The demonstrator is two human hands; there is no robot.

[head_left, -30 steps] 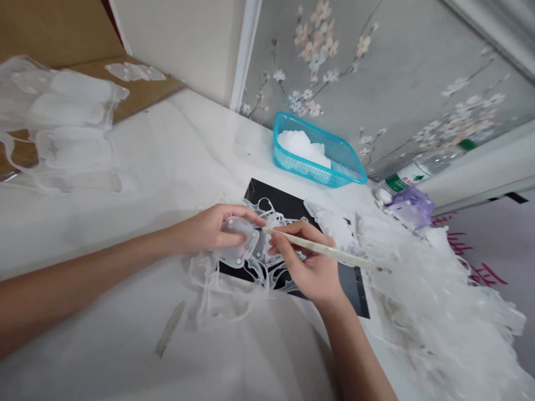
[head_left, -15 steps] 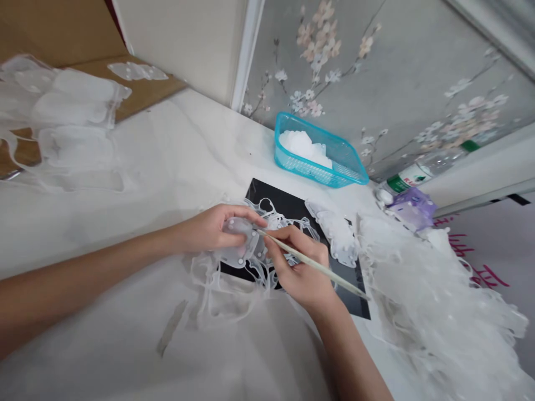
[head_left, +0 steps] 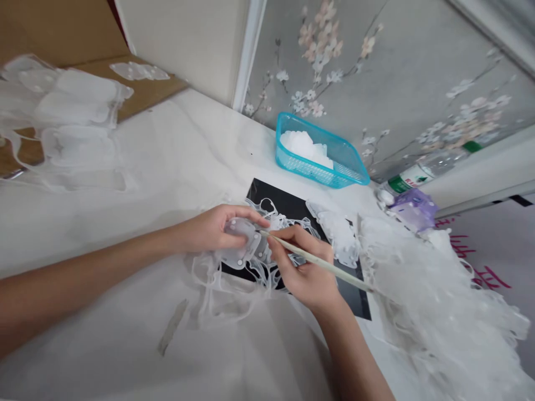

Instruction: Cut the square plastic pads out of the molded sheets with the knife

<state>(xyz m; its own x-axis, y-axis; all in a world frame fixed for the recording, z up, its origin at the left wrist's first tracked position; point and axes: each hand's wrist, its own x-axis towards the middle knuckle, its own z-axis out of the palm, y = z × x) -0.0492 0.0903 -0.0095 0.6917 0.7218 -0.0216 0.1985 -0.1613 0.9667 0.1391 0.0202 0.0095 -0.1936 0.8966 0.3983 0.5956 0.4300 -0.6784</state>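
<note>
Between its thumb and fingers, my left hand (head_left: 217, 225) grips a translucent plastic piece (head_left: 239, 255) with small round dots along its edge. My right hand (head_left: 307, 267) is closed round a long, thin, pale-handled tool (head_left: 324, 265), held like a pen. The dark tip of the tool meets the edge of the piece close to my left fingertips; its exact kind cannot be made out. Under both hands, thin translucent frame scraps (head_left: 267, 273) lie tangled on a black mat (head_left: 276, 195). Beside my right hand, flat translucent pieces (head_left: 340, 236) rest on the mat.
A blue basket (head_left: 321, 175) holding white pieces stands at the back. Translucent scraps (head_left: 443, 306) are heaped at the right, near a purple packet (head_left: 413, 209) and a plastic bottle (head_left: 416, 175). At the left, translucent sheets (head_left: 79, 145) lie partly on cardboard (head_left: 142, 92).
My right hand and the tool have shifted slightly to the right. My left hand keeps its grip on the plastic piece in nearly the same place.
</note>
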